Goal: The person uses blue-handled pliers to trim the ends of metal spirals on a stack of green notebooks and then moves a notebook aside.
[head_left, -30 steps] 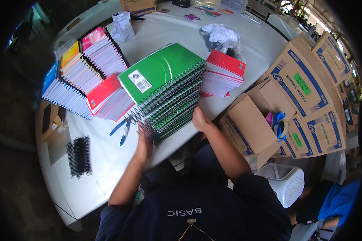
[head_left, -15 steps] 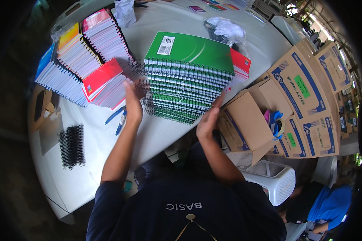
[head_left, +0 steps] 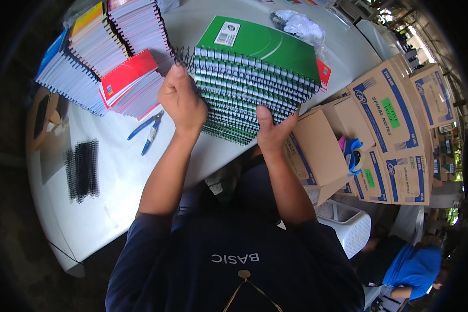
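Note:
A tall stack of green spiral notebooks [head_left: 265,41] stands in front of me, black coil bindings facing me, near the table edge. At its left side is my left hand [head_left: 183,99], thumb up and fingers curled in; what lies inside them is hidden. My right hand [head_left: 275,127] grips the stack's lower right corner, thumb against the coiled side and fingers round the right side. Behind my left hand, loose black coils [head_left: 184,56] stick out beside the stack. Blue-handled pliers [head_left: 150,136] lie on the table to the left of the notebooks.
Red notebooks [head_left: 129,70] and taller blue, yellow and pink stacks fill the far left. A bundle of black coils [head_left: 81,171] lies on the white table [head_left: 117,195]. An open carton [head_left: 320,151] holds tape rolls, beside stacked cartons [head_left: 385,109]. A person in blue [head_left: 413,268] is at lower right.
My left hand has gone from stretched fingers to curled ones at the stack's left side. My right hand has shifted onto the coiled side, its thumb now showing. The whole view has moved slightly.

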Available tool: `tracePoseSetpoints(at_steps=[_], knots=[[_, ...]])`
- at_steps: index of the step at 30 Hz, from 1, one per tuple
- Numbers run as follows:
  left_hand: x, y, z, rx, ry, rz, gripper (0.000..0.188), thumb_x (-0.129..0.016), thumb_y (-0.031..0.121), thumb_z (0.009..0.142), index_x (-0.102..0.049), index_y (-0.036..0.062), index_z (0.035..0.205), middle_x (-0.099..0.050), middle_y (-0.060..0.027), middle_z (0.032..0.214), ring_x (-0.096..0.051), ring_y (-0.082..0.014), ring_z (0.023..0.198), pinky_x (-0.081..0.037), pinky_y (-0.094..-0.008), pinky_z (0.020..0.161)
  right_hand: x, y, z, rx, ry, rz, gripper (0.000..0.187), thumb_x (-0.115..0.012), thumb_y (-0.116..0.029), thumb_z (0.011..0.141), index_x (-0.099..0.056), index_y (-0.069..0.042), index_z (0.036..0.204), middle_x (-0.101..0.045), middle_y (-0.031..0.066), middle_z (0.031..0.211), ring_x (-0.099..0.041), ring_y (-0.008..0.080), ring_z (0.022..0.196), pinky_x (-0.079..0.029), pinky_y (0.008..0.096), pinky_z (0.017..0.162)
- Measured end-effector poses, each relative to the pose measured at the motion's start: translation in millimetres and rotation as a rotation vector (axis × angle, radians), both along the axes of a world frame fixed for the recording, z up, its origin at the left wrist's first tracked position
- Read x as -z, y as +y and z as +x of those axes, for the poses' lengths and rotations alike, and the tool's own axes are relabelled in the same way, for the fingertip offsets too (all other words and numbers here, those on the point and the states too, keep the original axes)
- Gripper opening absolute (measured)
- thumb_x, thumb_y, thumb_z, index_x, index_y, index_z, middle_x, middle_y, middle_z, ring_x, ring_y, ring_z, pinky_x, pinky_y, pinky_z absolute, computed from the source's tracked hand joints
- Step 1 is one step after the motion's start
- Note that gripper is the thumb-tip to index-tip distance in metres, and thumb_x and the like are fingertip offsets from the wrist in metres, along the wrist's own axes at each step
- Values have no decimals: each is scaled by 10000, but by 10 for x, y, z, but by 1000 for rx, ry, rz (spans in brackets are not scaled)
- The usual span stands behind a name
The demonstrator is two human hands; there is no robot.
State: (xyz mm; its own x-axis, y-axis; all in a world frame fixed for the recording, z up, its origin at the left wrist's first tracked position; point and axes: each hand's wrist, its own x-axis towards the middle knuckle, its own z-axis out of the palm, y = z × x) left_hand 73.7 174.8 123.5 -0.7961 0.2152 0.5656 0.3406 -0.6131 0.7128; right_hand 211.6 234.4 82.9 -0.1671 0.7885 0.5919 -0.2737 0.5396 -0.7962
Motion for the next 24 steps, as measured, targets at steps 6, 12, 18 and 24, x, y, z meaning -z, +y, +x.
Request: tracePoseSetpoints(at_steps=[6, 12, 18, 24], knots=[[54, -135, -52, -150, 27, -83, 298, -478, 275, 964, -547, -12, 921, -520, -51, 833, -467, -120, 763, -395, -253, 726, -375, -86, 127, -224, 57, -26, 1045, -734, -402, 753, -84, 31, 1447, -279, 172, 1410, -324, 254, 1283, -267, 380, 1059], [-417, -52, 22, -192, 177, -45, 289, -611, 280, 907, -555, -1, 866, -537, -18, 740, -463, -86, 662, -405, -220, 633, -796, -20, -65, -7, -12, 316, 687, -430, -439, 957, -247, 43, 1411, -400, 145, 1352, -391, 201, 1233, -262, 340, 1057], [-472, 17, -58, -179, 108, -131, 304, -548, 254, 951, -532, 18, 760, -532, 7, 679, -430, -45, 606, -354, -191, 558, -804, -47, -106, 3, -16, 292, 585, -375, -379, 990, -304, 44, 1388, -435, 154, 1322, -411, 203, 1218, -290, 322, 1039], [-417, -312, -196, -204, 183, -150, 268, -561, 256, 939, -583, -9, 976, -583, -46, 858, -515, -100, 781, -418, -240, 727, -665, -46, -77, 163, 4, 336, 675, -368, -417, 979, -151, 24, 1441, -291, 196, 1444, -363, 233, 1286, -264, 347, 1058]])
